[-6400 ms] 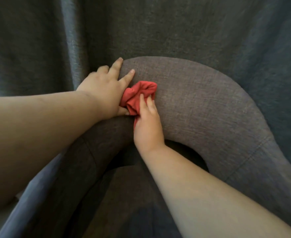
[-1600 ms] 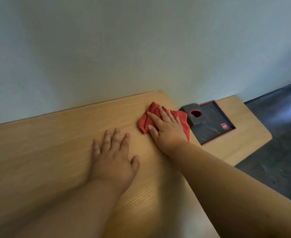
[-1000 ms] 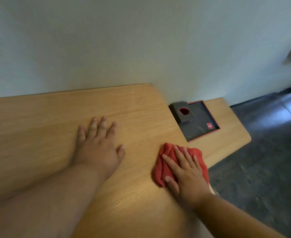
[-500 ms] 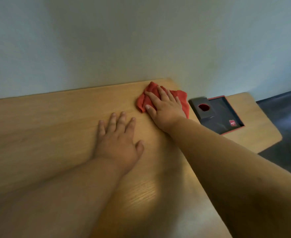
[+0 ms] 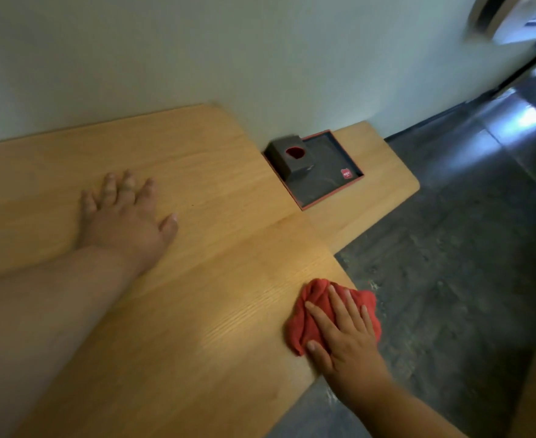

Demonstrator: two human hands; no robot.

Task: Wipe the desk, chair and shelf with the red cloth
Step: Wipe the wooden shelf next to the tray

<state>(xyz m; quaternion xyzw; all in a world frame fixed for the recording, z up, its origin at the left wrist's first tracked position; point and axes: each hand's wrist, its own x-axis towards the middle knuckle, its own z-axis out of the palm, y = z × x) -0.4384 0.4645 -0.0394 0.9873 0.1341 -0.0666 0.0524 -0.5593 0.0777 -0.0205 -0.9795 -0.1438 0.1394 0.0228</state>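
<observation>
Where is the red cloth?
In the head view, the red cloth lies low right, at the desk's right edge under the right hand.

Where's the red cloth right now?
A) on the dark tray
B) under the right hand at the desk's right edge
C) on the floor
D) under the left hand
B: the right hand presses the cloth flat at the desk edge; the left hand lies bare on the wood.

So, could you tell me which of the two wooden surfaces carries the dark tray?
The lower wooden shelf against the wall; the higher wooden desk bears only both hands and the red cloth.
</observation>
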